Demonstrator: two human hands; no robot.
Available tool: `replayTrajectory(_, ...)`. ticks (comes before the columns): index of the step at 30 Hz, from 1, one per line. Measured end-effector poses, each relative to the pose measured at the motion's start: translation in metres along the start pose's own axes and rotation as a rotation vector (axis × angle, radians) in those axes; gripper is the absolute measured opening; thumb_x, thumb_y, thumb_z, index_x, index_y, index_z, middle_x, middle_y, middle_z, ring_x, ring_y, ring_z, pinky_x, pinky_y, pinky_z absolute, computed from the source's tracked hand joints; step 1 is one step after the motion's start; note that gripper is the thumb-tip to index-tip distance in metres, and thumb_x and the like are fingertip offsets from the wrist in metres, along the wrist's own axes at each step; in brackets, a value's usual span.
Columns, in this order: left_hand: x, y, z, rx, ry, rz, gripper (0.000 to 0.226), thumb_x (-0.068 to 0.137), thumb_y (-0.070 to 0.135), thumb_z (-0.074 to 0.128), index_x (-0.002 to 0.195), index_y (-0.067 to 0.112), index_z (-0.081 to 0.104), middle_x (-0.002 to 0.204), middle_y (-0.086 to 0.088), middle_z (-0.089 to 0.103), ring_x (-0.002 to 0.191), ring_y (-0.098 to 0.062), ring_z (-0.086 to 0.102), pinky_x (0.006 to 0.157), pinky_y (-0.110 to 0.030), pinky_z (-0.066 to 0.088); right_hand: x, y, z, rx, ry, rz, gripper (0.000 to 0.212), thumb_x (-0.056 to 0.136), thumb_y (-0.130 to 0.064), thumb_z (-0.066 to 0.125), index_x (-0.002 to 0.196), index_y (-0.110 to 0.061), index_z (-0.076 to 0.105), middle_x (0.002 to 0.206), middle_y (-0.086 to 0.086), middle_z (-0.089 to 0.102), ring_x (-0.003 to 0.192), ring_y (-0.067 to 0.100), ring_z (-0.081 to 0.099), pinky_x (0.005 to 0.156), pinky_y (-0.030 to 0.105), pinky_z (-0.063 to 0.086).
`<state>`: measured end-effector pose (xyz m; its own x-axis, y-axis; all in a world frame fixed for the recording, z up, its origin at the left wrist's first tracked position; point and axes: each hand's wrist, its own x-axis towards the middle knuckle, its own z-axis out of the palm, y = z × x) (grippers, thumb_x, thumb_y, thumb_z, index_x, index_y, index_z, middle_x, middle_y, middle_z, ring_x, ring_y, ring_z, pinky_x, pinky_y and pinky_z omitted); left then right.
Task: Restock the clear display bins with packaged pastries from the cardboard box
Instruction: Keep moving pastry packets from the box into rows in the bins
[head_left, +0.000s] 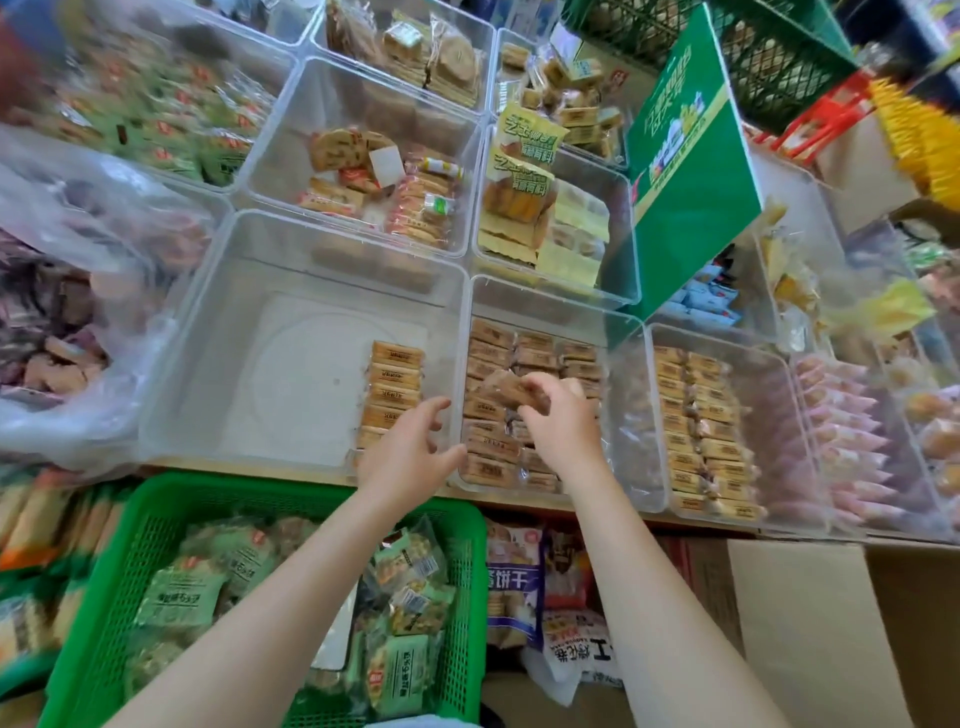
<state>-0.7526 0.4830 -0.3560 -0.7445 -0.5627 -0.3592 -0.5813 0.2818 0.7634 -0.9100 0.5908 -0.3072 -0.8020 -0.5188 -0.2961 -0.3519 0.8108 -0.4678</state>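
Two clear display bins sit side by side at the near edge. The left bin holds a single column of wrapped brown pastries along its right wall. The middle bin is packed with rows of the same pastries. My right hand is over the middle bin and pinches one wrapped pastry above the rows. My left hand hovers at the wall between the two bins, fingers spread and curved, holding nothing. A cardboard box stands at the lower right.
A green plastic basket of green-wrapped snacks sits below the shelf on the left. More clear bins of pastries fill the right and back rows. A green carton leans at the upper right. A plastic bag of snacks lies at the left.
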Motion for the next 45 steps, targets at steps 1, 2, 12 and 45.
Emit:
replayTrajectory(1, 0.001, -0.002, 0.003, 0.086, 0.012, 0.009, 0.065, 0.095, 0.05, 0.061, 0.152, 0.036, 0.033, 0.128, 0.013, 0.057, 0.092, -0.005, 0.061, 0.068, -0.032, 0.054, 0.005, 0.006, 0.008, -0.093, -0.115, 0.01, 0.039, 0.098, -0.022, 0.06, 0.136, -0.029, 0.059, 0.133, 0.002, 0.048, 0.103, 0.015, 0.058, 0.086, 0.019, 0.05)
replayTrajectory(2, 0.001, -0.004, 0.005, 0.148, 0.024, 0.02, 0.066, 0.096, 0.053, 0.058, 0.153, 0.036, 0.03, 0.131, 0.013, 0.056, 0.091, -0.005, 0.062, 0.069, -0.034, 0.056, 0.007, 0.011, 0.017, -0.153, -0.221, 0.011, 0.041, 0.099, -0.026, 0.059, 0.14, -0.03, 0.057, 0.139, 0.003, 0.048, 0.115, 0.021, 0.056, 0.097, 0.03, 0.049)
replayTrajectory(12, -0.004, -0.006, 0.012, 0.239, 0.044, 0.047, 0.065, 0.097, 0.053, 0.053, 0.155, 0.032, 0.031, 0.137, 0.006, 0.056, 0.103, -0.01, 0.062, 0.081, -0.041, 0.059, 0.002, 0.029, 0.035, -0.009, -0.263, -0.069, 0.046, 0.104, -0.033, 0.048, 0.15, -0.034, 0.043, 0.151, 0.002, 0.041, 0.135, 0.023, 0.045, 0.105, 0.036, 0.04)
replayTrajectory(45, -0.077, 0.344, 0.43, -0.059, -0.112, 0.049, 0.055, 0.099, 0.008, 0.045, 0.133, 0.051, 0.037, 0.118, 0.018, 0.053, 0.081, 0.016, 0.053, 0.075, -0.026, 0.047, -0.052, 0.56, -0.152, 0.696, -0.184, 0.805, 0.049, 0.105, -0.021, 0.047, 0.147, 0.002, 0.038, 0.146, 0.019, 0.049, 0.133, 0.036, 0.047, 0.1, 0.031, 0.041)
